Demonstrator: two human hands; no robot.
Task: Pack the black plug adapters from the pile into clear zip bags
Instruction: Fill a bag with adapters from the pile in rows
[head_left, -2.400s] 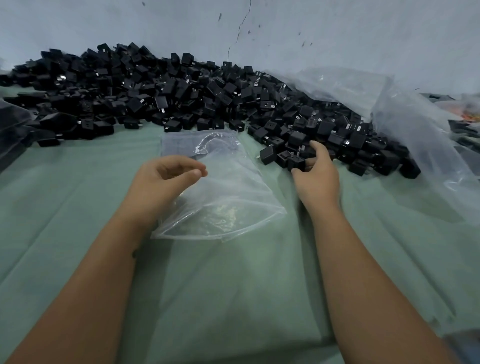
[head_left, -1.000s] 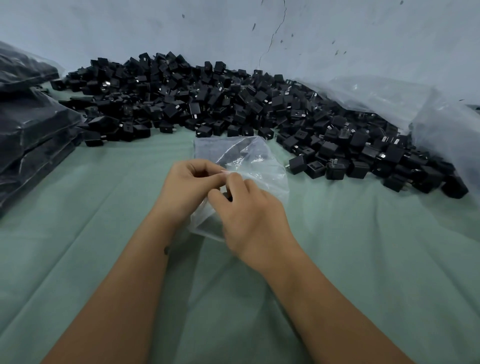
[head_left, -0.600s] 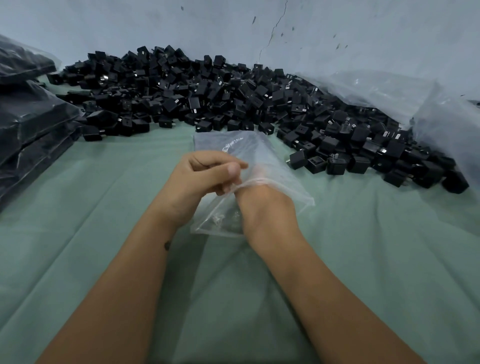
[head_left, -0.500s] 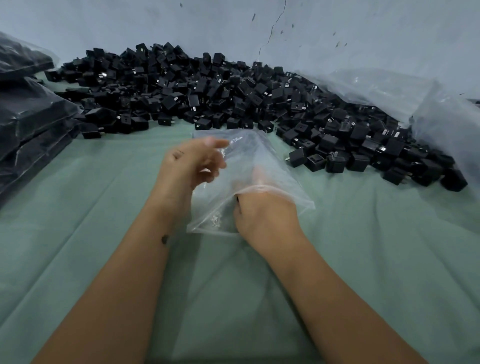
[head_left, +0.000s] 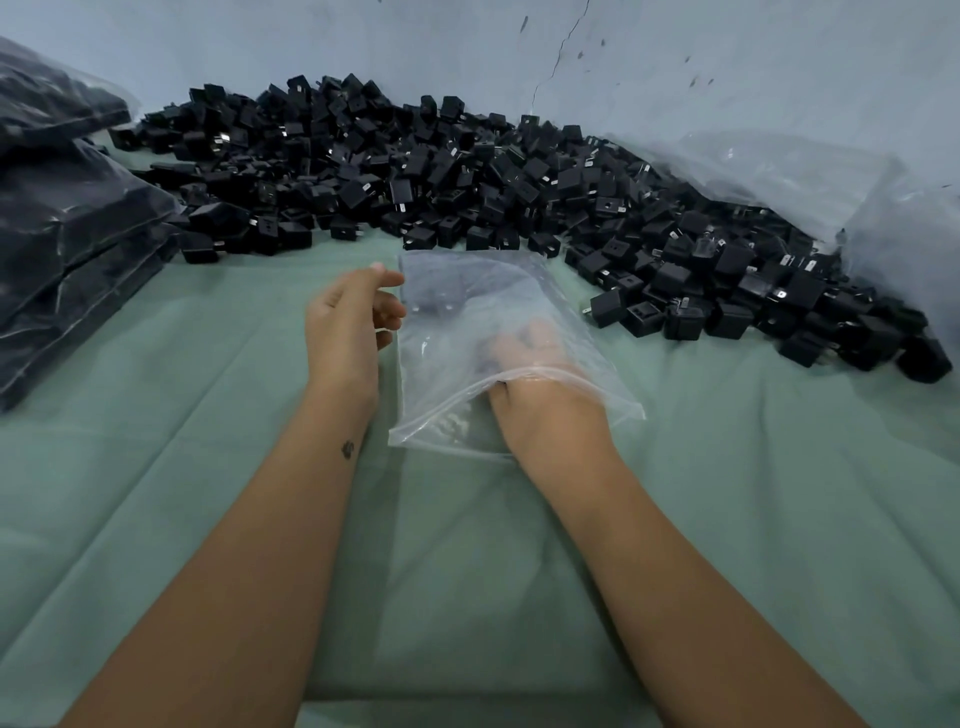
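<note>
Hundreds of adapters (head_left: 467, 171) lie loose in the pile at the back of the worktop (head_left: 208, 467), so most of the packing seems left. Filled bags (head_left: 67, 223) are stacked at left. One clear bag (head_left: 457, 291) lies near the pile's edge; right hand (head_left: 540, 400) is inside its mouth, fingers blurred, grip unclear. Left hand (head_left: 348, 322) hangs relaxed just beside it.

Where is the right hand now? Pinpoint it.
In the head view the right hand is right of centre, reaching inside the clear zip bag on the green cloth, just short of the adapter pile.
</note>
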